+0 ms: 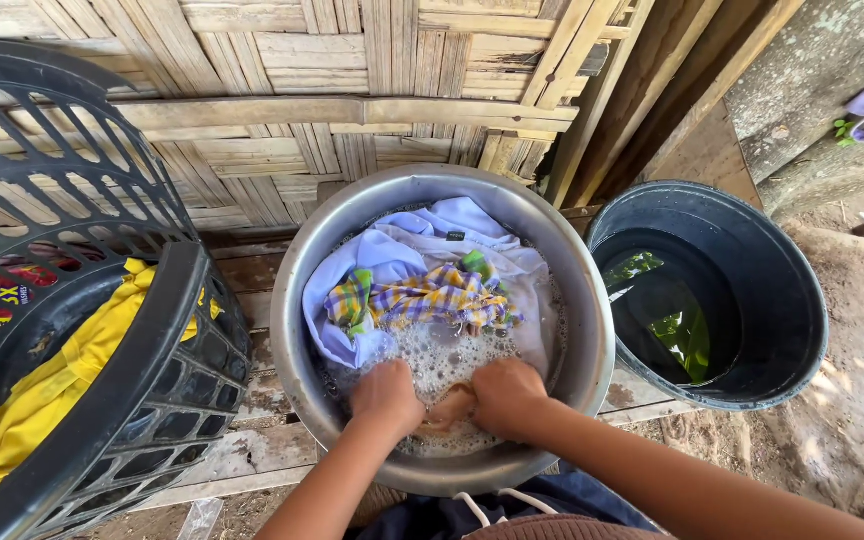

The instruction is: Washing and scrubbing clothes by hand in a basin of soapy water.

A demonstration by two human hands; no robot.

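Note:
A round metal basin point(297, 300) stands in the middle, filled with soapy water. A pale blue-white garment point(392, 250) and a yellow-purple-green checked cloth point(432, 295) lie soaking in it. My left hand point(385, 396) and my right hand point(505, 394) are fists at the near side of the basin, half under the suds. Both are closed on a small tan piece of cloth point(449, 407) pressed between them.
A black plastic laundry basket point(142, 360) with a yellow garment point(42, 390) stands at the left. At the right stands a dark bucket point(792, 310) of water. A woven bamboo wall point(352, 100) rises behind. Wooden planks point(252, 450) lie under the basin, bare earth at right.

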